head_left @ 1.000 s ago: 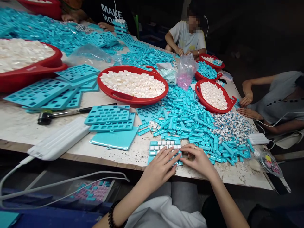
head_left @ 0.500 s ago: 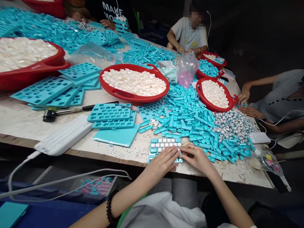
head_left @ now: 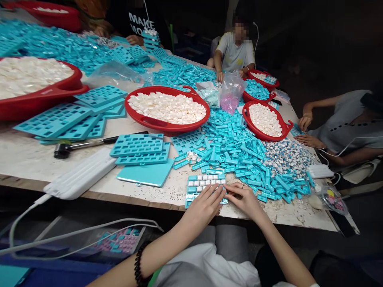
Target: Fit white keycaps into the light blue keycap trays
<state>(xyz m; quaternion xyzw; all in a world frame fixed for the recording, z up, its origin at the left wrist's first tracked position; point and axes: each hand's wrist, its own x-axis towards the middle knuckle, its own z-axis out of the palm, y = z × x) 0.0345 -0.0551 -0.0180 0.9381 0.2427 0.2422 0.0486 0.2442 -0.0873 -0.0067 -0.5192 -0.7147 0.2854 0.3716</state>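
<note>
A teal tray of keycaps [head_left: 200, 184], partly filled with white and teal caps, lies at the table's near edge. My left hand [head_left: 204, 207] rests on its right half with fingers stretched flat over the caps. My right hand [head_left: 245, 199], a ring on one finger, touches the tray's right end; its fingers are bent together in a pinch, and what they hold is hidden. Just beyond the hands spreads a heap of long teal keycaps [head_left: 239, 151], with a pile of small white-grey pieces [head_left: 285, 157] to its right.
Red basins of white keycaps [head_left: 167, 107] [head_left: 265, 119] [head_left: 32, 77] stand on the worn table [head_left: 26, 159]. Empty teal trays [head_left: 139, 149] [head_left: 72, 115], a black mallet [head_left: 86, 144], white power strips [head_left: 79, 175] [head_left: 320, 171] and plastic bags [head_left: 230, 91] lie about. Other people [head_left: 347, 127] [head_left: 236, 52] work alongside.
My hands stay on the tray, fingers shifting slightly over its right end. The camera view has drifted a little.
</note>
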